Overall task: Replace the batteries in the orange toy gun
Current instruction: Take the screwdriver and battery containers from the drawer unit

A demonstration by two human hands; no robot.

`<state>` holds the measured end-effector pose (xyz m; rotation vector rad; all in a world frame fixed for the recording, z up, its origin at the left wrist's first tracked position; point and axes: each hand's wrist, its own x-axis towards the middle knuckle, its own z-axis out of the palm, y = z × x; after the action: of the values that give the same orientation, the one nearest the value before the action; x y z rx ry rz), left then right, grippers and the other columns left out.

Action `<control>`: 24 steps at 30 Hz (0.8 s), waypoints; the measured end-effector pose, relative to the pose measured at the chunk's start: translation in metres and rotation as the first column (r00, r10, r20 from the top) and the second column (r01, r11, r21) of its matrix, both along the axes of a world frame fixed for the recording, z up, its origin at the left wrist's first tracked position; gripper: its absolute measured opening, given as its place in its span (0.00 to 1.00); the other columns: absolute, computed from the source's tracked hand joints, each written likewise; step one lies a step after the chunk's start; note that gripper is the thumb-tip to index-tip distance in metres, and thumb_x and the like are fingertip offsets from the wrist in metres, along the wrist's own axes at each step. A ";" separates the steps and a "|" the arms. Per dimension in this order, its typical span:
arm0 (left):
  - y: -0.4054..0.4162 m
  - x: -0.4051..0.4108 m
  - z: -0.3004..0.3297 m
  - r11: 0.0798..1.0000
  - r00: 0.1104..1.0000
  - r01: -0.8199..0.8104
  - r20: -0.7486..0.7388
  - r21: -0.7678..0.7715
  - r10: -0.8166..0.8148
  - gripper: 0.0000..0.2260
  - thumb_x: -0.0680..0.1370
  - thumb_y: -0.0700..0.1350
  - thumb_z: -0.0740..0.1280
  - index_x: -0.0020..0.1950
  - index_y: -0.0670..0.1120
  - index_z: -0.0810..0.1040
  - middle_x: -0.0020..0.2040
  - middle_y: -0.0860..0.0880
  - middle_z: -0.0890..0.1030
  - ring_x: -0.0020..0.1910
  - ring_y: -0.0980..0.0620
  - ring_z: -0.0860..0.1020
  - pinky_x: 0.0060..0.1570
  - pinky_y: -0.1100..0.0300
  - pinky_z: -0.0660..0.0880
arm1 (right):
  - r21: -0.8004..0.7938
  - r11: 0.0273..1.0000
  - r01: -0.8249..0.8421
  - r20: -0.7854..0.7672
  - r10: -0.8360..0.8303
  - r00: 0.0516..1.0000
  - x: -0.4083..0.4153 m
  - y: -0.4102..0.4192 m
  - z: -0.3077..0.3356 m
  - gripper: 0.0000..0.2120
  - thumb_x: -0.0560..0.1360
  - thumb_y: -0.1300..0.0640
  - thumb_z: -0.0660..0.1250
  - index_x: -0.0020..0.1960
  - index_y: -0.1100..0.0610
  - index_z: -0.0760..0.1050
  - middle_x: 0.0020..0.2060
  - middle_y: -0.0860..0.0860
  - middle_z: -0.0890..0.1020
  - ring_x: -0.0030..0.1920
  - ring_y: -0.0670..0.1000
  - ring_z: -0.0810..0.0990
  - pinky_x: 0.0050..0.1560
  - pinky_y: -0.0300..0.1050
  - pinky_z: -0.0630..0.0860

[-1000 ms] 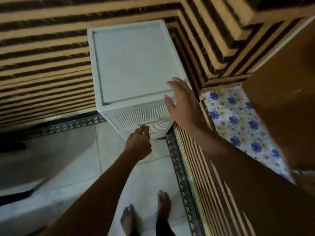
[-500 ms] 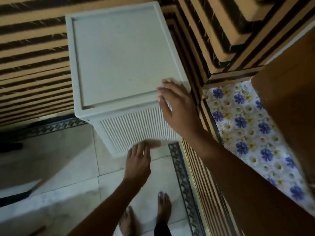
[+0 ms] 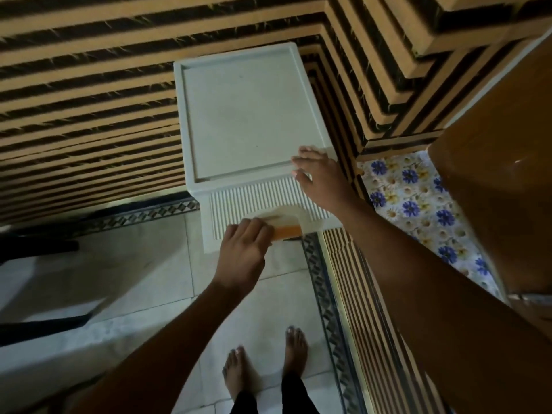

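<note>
Toy gun cannot be seen anywhere. Left hand (image 3: 242, 249) curls around the orange handle (image 3: 288, 232) of a white ribbed drawer (image 3: 254, 201); right hand (image 3: 321, 177) lies flat and unclenched on the cabinet top (image 3: 248, 115).

Left hand (image 3: 243, 252) at frame centre, knuckles up, fingers curled closed. Right hand (image 3: 321, 177) above and to its right, palm down, fingers spread flat. Both forearms stretched up from the lower edge. Bare feet (image 3: 265, 366) at bottom centre.
</note>
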<state>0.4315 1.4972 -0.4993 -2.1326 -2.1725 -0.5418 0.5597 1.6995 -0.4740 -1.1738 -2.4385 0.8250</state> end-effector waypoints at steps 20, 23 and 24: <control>0.024 -0.017 -0.037 0.955 0.945 -0.228 0.193 -0.189 0.264 0.06 0.77 0.38 0.73 0.50 0.38 0.78 0.49 0.40 0.79 0.46 0.37 0.79 0.33 0.49 0.76 | 0.051 0.768 0.639 -0.376 -0.578 0.725 0.040 -0.061 -0.051 0.03 0.78 0.63 0.66 0.49 0.62 0.78 0.47 0.58 0.78 0.48 0.58 0.79 0.48 0.44 0.75; 0.024 -0.016 -0.061 0.887 0.885 -0.296 0.249 -0.354 0.394 0.13 0.80 0.42 0.70 0.63 0.39 0.77 0.59 0.39 0.78 0.55 0.37 0.79 0.46 0.45 0.78 | -0.057 0.742 0.668 -0.304 -0.650 0.696 0.040 -0.082 -0.093 0.04 0.78 0.64 0.67 0.48 0.64 0.79 0.43 0.61 0.81 0.43 0.55 0.79 0.42 0.32 0.68; 0.029 -0.019 -0.074 0.873 0.868 -0.321 0.255 -0.369 0.427 0.16 0.81 0.42 0.69 0.67 0.39 0.76 0.63 0.38 0.77 0.58 0.36 0.79 0.51 0.44 0.78 | -0.089 0.761 0.643 -0.277 -0.639 0.717 0.038 -0.087 -0.108 0.04 0.78 0.64 0.67 0.48 0.65 0.80 0.42 0.61 0.82 0.41 0.53 0.78 0.40 0.28 0.67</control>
<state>0.4126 1.5263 -0.5730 -1.7455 -2.9546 -0.5839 0.5980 1.6126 -0.5823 -1.6172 -1.6055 0.6858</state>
